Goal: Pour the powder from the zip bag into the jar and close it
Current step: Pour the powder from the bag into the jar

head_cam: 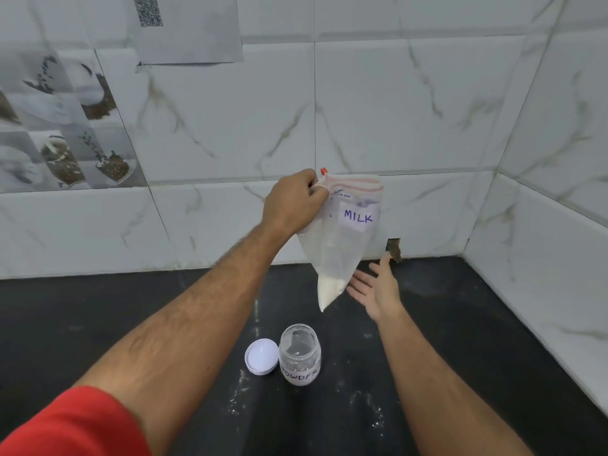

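Observation:
My left hand (293,202) grips the top corner of a clear zip bag (342,238) labelled MILK and holds it up in the air. White powder sits in the bag's lowest corner, which points down. My right hand (375,287) is open, palm up, just right of that corner and apart from it. Below stands a small clear jar (300,355) labelled POWDER, with no lid on it. Its white lid (261,356) lies upside down on the counter, touching the jar's left side.
The dark counter (460,357) has specks of spilled powder around the jar. Marble-tiled walls close it off at the back and on the right. A broken hole (393,246) shows in the wall base behind my right hand.

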